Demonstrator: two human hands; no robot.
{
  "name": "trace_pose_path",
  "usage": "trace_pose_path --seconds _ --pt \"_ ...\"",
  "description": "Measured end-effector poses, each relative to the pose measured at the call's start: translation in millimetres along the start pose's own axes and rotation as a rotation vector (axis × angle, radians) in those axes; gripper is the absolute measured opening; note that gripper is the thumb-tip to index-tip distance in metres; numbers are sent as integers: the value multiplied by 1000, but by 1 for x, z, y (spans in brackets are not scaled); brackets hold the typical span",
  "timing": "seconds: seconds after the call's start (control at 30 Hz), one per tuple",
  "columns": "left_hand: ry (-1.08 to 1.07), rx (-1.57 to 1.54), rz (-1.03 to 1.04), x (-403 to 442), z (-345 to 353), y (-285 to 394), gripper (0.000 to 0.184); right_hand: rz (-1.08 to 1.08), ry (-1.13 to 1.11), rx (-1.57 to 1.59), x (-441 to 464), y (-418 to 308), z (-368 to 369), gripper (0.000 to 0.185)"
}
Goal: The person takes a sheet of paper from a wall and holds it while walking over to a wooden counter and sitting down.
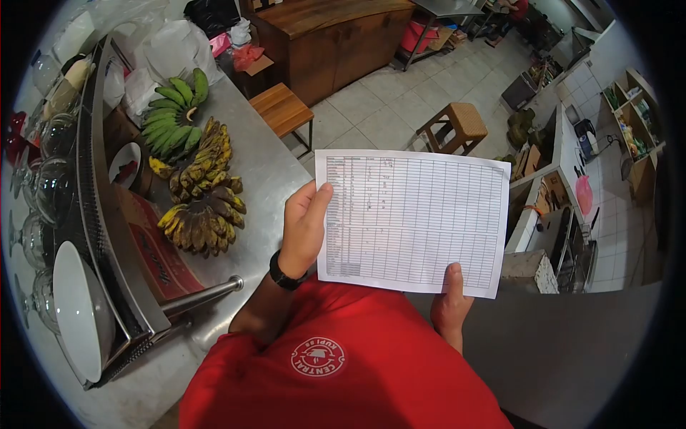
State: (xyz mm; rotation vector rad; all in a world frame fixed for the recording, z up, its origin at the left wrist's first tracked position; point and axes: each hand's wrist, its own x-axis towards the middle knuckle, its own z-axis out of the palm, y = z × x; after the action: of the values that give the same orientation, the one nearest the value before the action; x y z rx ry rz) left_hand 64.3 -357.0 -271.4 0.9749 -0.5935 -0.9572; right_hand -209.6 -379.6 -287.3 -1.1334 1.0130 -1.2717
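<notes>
A white sheet of paper (pixel 429 214), printed with a table and marked with some handwriting in its left columns, is held up in front of my red shirt. My left hand (pixel 304 225) grips its left edge, thumb on top and fingers hidden behind. At the lower right edge, my right hand (pixel 451 304) pinches the sheet with the thumb over the front. The writing is too small to read. Left of my left hand, bunches of green bananas (pixel 171 118) and browned yellow bananas (pixel 204 193) lie on a steel counter (pixel 268 179).
A metal rack (pixel 100 207) with glasses and a white bowl (pixel 80 311) stands at the left, a red cardboard box (pixel 161 247) beside it. Ahead are a wooden stool (pixel 282 107), a woven stool (pixel 457 123) and a wooden cabinet (pixel 336 50). A person (pixel 516 11) is far back.
</notes>
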Motion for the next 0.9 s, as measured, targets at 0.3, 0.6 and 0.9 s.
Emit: trace_pose_path --seconds 0.3,0.6,0.9 --pt "7 79 14 -1 0 0 21 6 -6 5 -2 -1 3 47" --pt "-6 172 39 -1 0 -2 22 14 -7 10 -2 -4 5 47" --pt "-14 221 67 1 -1 -5 25 29 3 13 -2 -1 1 47"
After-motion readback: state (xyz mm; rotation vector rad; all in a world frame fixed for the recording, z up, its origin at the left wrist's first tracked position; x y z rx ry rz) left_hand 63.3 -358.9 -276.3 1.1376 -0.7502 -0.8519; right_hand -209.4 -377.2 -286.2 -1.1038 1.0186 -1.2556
